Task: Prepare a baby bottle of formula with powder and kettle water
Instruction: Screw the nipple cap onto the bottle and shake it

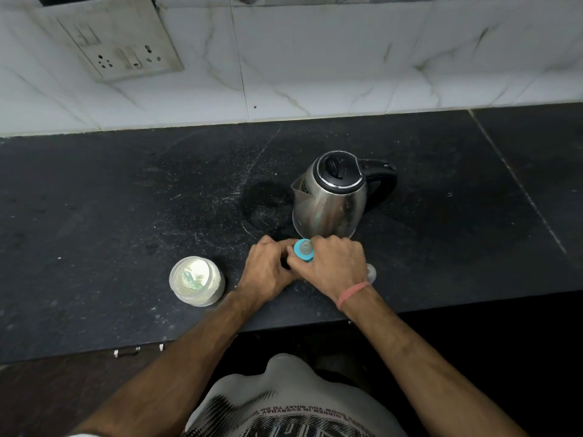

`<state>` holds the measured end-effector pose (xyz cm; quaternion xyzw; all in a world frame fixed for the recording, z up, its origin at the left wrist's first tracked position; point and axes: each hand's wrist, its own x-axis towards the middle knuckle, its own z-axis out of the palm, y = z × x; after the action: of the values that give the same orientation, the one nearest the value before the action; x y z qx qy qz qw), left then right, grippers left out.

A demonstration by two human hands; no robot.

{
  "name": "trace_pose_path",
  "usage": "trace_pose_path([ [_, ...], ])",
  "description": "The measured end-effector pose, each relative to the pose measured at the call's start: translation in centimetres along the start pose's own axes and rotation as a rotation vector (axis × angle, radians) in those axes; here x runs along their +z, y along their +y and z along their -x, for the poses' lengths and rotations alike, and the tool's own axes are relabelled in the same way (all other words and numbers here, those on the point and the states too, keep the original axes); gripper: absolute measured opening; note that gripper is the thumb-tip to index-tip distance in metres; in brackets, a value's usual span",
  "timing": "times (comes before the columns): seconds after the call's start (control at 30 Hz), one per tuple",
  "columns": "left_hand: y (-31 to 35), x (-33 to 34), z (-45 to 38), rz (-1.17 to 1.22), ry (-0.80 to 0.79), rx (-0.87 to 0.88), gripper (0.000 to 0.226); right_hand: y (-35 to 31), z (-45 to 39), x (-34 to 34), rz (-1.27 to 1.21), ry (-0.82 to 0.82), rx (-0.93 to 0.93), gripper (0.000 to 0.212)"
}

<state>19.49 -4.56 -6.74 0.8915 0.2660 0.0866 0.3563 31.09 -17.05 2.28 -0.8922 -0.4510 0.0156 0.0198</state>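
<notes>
Head view: black stone countertop [126, 200] ran under a white marble-tiled wall [315, 58]. Stainless steel electric kettle with black lid and handle [329, 197] stood upright at centre. Open clear plastic jar of pale formula powder [196, 280], scoop inside, sat to the left, well apart. Left hand [268, 269] and right hand [334, 268] both closed around the baby bottle with blue collar and clear teat [303, 250], just in front of the kettle. Small clear cap [371, 272] lay beside the right hand.
</notes>
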Motion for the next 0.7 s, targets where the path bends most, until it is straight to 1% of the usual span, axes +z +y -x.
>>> trace_pose_path([
  [0.1, 0.2, -0.1, 0.1, 0.036, 0.034, -0.004, 0.053, -0.5, 0.2, -0.3, -0.006, -0.049, 0.068, 0.069],
  [0.17, 0.3, -0.2, 0.1, 0.014, 0.041, -0.009, 0.054, -0.5, 0.1, -0.9, 0.016, -0.086, 0.065, 0.068],
  [0.23, 0.3, -0.3, 0.3, 0.014, 0.028, -0.020, 0.053, -0.7, 0.2, -1.2, 0.037, -0.090, 0.048, 0.067],
  [0.3, 0.4, -0.3, 0.2, 0.009, 0.015, -0.021, 0.053, -0.6, 0.4, -1.4, 0.046, -0.078, 0.039, 0.072],
  [0.37, 0.4, -0.2, 0.2, 0.014, 0.018, -0.022, 0.052, 0.0, 0.8, -1.4, 0.011, -0.122, 0.024, 0.080],
  [0.4, 0.5, -0.2, 0.3, 0.026, 0.025, -0.033, 0.055, 0.5, 1.0, -1.7, -0.022, -0.163, 0.021, 0.079],
  [0.43, 0.6, -0.2, 0.4, 0.039, 0.032, -0.051, 0.060, 1.2, 1.2, -2.0, -0.059, -0.194, 0.026, 0.073],
  [0.47, 0.8, -0.2, 0.5, 0.047, 0.034, -0.075, 0.065, 1.9, 1.5, -2.4, -0.094, -0.188, 0.039, 0.064],
  [0.53, 1.0, -0.3, 0.6, 0.057, 0.021, -0.126, 0.072, 3.7, 2.5, -2.5, -0.149, -0.081, 0.104, 0.050],
  [0.57, 1.1, -0.3, 0.6, 0.059, 0.014, -0.147, 0.073, 4.6, 3.0, -2.4, -0.178, -0.025, 0.152, 0.047],
  [0.63, 1.3, -0.4, 0.6, 0.047, 0.004, -0.165, 0.076, 6.1, 3.8, -1.9, -0.248, 0.015, 0.230, 0.044],
  [0.7, 1.2, -0.5, 0.6, 0.046, -0.007, -0.168, 0.079, 7.0, 4.4, -1.4, -0.260, -0.034, 0.269, 0.046],
])
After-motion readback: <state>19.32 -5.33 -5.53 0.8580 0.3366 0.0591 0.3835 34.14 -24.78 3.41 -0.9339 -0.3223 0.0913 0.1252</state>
